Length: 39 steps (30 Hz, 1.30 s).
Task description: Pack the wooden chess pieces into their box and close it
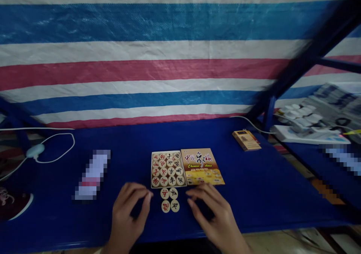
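Note:
A shallow white box (pixel 152 171) on the blue table holds rows of round Chinese chess pieces with red and black characters. Just in front of it, two red pieces (pixel 165 206) and two black pieces (pixel 175 206) lie in a small block on the table. My left hand (pixel 131 207) is left of this block, fingers curved and thumb tip close to the fingertips, with nothing visible between them. To the block's right, my right hand (pixel 213 209) has its thumb and forefinger apart, holding nothing. The Chinese chess lid (pixel 203 165) lies against the box's right side, partly behind that hand's fingers.
A blurred-out phone-like object (pixel 93 175) lies at left, near a white cable with a pale plug (pixel 35 150). A small tan box (pixel 246 140) sits at the back right. Beyond are a power strip (pixel 310 134) and a blue metal frame (pixel 299 64). A dark red shoe (pixel 14 205) shows at far left.

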### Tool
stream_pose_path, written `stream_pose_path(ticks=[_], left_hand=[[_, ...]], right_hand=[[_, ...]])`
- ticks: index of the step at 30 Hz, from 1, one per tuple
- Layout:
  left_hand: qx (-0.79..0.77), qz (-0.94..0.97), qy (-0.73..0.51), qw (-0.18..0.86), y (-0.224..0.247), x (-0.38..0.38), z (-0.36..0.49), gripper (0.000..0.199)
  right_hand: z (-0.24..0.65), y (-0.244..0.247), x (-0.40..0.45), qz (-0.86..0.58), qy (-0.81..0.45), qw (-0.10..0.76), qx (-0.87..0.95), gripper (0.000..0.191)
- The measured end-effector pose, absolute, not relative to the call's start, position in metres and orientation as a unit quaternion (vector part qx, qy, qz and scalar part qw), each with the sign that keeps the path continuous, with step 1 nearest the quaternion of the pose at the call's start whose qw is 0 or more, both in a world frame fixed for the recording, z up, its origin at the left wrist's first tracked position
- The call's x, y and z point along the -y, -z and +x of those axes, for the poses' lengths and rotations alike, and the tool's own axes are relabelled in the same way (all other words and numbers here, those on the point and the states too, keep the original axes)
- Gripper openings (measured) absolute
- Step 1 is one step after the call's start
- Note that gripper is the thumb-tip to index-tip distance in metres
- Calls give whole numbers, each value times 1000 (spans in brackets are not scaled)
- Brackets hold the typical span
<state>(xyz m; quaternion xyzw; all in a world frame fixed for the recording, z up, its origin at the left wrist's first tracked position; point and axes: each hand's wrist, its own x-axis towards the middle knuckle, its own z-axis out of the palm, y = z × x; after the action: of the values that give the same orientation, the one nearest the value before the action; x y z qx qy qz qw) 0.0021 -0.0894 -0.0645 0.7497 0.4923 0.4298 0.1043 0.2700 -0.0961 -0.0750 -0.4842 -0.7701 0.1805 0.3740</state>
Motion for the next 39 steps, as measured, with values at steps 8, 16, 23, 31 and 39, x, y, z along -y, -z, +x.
stream_pose_path(ticks=[8,16,23,31,39], left_hand=[[-523,795,-303,46,87,128,18,14],[-489,811,-316,53,88,121,22,17],[-481,762,-421,101,69,106,27,28],[-512,710,-480,62,54,47,33,25],[-524,708,-469,58,65,55,31,26]], right_hand=[[247,93,121,-502,-119,336,788,27],[244,96,122,-472,-130,349,799,24],[237,69,101,-447,-134,433,771,33],[226,54,40,-430,-75,446,781,32],[225,76,52,-442,-74,419,789,39]])
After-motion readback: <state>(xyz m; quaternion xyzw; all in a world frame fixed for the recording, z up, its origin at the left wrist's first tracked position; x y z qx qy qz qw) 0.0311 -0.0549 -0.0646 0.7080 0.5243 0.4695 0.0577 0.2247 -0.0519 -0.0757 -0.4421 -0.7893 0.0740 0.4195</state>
